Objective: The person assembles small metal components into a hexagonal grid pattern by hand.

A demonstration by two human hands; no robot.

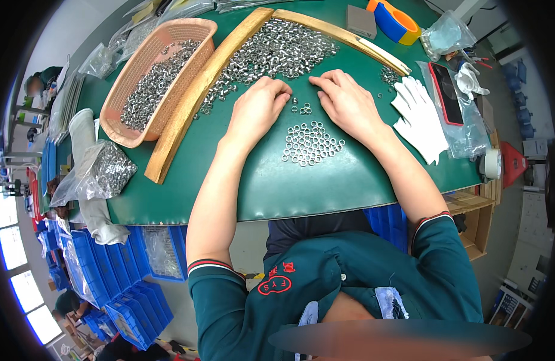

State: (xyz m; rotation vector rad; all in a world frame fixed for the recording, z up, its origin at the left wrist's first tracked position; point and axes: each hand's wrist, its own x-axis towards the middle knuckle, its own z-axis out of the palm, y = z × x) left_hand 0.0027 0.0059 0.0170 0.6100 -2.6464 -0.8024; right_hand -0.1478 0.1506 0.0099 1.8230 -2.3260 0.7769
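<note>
My left hand (259, 109) rests on the green table, its fingers curled together at the near edge of a large heap of small metal rings (283, 48). Opposite it, my right hand (352, 105) also has bent fingers, pointing left toward the same heap. Whatever either hand may pinch is hidden by the fingers. In the gap between the hands lie a few loose rings (302, 109). Closer to me, a flat patch of spread-out rings (312, 144) lies in a single layer between my forearms.
Two wooden strips (208, 90) (343, 37) meet behind the heap. Left are a pink basket (115, 111) of metal parts and a bag of parts (115, 168). Right are a white glove (419, 114), a red-edged phone (446, 93) and a blue-orange tape dispenser (393, 24). Blue bins (103, 259) stand below.
</note>
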